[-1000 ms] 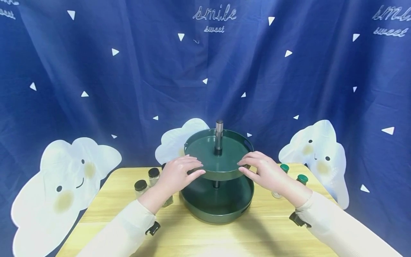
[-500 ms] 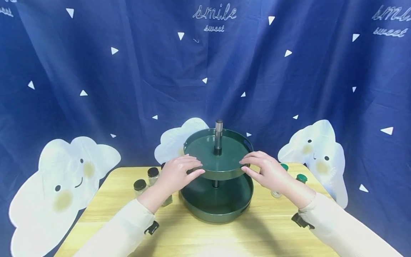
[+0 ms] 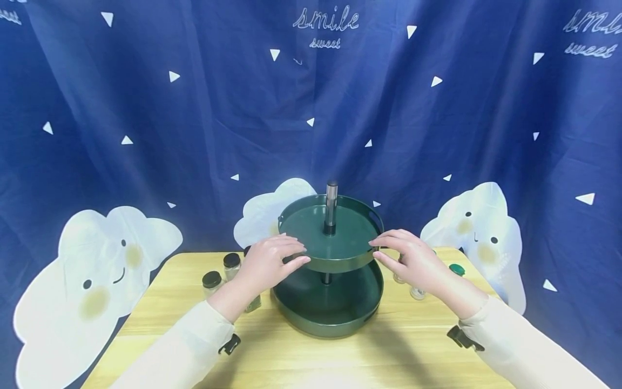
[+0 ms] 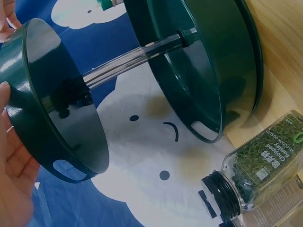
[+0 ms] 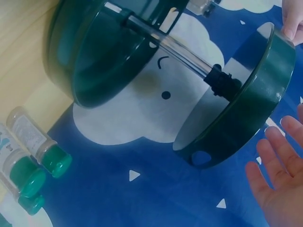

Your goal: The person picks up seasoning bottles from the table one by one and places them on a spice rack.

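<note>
A dark green two-tier round tray (image 3: pixel 316 243) stands on the table, its tiers joined by a shiny central post (image 3: pixel 331 208). At the upper tier's front left, my left hand (image 3: pixel 269 262) holds the rim, thumb on the outer wall and fingers over the edge; in the left wrist view part of this hand (image 4: pixel 16 175) is cut off by the frame. Close to the same tier's right side is my right hand (image 3: pixel 408 259). Its fingers are spread and hold nothing; in the right wrist view a gap separates this hand (image 5: pixel 281 175) from the wall.
Black-lidded spice jars (image 3: pixel 212 281) stand left of the tray, partly behind my left arm; one holds chopped parsley (image 4: pixel 270 161). Green-capped shakers (image 3: pixel 457 269) stand at the right, partly hidden by my right hand and wrist. A blue cloud-print curtain (image 3: pixel 311 108) hangs behind the wooden table (image 3: pixel 311 362).
My right hand has drawn away to the right from the upper tier's rim, uncovering more of a shaker beneath it. My left hand and the tray stay in place.
</note>
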Tool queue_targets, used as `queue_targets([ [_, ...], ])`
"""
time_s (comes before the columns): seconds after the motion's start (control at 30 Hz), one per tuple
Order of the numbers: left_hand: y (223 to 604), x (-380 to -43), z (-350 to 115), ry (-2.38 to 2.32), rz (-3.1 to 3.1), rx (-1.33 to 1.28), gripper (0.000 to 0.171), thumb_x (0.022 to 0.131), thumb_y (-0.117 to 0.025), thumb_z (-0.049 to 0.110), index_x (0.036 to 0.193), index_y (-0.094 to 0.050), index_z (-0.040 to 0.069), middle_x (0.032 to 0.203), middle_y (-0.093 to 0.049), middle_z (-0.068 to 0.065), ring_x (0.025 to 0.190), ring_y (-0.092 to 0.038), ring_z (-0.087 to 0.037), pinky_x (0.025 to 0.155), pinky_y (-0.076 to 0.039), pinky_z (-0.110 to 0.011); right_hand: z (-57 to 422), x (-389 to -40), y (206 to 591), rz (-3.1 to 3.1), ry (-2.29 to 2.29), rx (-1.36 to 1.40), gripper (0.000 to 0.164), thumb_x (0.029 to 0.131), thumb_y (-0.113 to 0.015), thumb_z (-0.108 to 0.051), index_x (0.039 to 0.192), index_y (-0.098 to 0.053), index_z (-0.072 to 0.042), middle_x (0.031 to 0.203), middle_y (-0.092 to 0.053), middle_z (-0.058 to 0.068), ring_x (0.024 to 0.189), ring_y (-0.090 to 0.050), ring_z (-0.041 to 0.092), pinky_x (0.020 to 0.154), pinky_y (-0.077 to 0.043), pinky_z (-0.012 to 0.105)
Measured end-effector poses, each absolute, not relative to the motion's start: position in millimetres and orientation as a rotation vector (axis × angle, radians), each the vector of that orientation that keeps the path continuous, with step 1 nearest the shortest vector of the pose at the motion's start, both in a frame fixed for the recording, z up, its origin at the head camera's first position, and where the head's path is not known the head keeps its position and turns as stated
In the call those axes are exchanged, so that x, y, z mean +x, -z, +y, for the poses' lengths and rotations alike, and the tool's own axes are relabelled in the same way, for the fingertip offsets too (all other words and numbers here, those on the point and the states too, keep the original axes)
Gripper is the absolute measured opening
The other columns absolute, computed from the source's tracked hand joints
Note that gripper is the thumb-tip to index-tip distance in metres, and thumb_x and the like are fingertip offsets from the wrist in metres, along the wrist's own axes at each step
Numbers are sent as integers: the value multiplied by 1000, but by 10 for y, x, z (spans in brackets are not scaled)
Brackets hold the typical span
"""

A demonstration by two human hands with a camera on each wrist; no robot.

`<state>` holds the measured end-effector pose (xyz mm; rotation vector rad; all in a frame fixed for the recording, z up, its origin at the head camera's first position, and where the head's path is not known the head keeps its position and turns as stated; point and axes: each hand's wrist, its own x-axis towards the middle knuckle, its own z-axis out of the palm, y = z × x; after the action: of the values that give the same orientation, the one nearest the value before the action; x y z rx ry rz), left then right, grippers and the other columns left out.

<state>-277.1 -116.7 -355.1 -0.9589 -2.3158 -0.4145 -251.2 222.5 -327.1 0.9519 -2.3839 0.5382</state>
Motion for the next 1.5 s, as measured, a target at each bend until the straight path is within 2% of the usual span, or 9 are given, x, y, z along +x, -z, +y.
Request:
queue_targets([
  [1.13, 3575, -2774, -1169, 422, -2314, -943, 29, 90, -74, 40, 109, -79, 18, 109, -75, 1, 112, -68, -17, 107, -48, -35, 2465, -2513, 3352, -2360, -558, 845, 26, 86, -79, -13, 111, -75, -13, 107, -71, -2, 100, -65, 18, 83, -55, 40],
  [1.27, 3579, -2773, -1172, 425, -2314, -940, 30, 90, -75, 40, 109, -79, 18, 110, -75, 1, 112, -68, -17, 108, -47, -35, 2508, -2520, 3376, -2362, -575, 843, 26, 86, -78, -11, 111, -74, -13, 108, -70, -1, 94, -63, 15, 71, -55, 32],
  [1.37, 3582, -2774, -1173, 427, -2311, -941, 31, 89, -75, 41, 109, -79, 18, 110, -75, 1, 112, -68, -17, 108, -47, -35, 2543, -2525, 3397, -2370, -598, 837, 25, 87, -78, -11, 111, -74, -15, 108, -69, -1, 83, -58, 10, 58, -49, 23],
  [1.5, 3589, -2785, -1175, 429, -2305, -948, 29, 90, -75, 40, 109, -79, 18, 109, -75, 1, 112, -68, -18, 107, -49, -37, 2580, -2525, 3415, -2384, -607, 824, 23, 88, -77, -12, 111, -74, -16, 108, -68, -3, 72, -52, 5, 53, -45, 19],
])
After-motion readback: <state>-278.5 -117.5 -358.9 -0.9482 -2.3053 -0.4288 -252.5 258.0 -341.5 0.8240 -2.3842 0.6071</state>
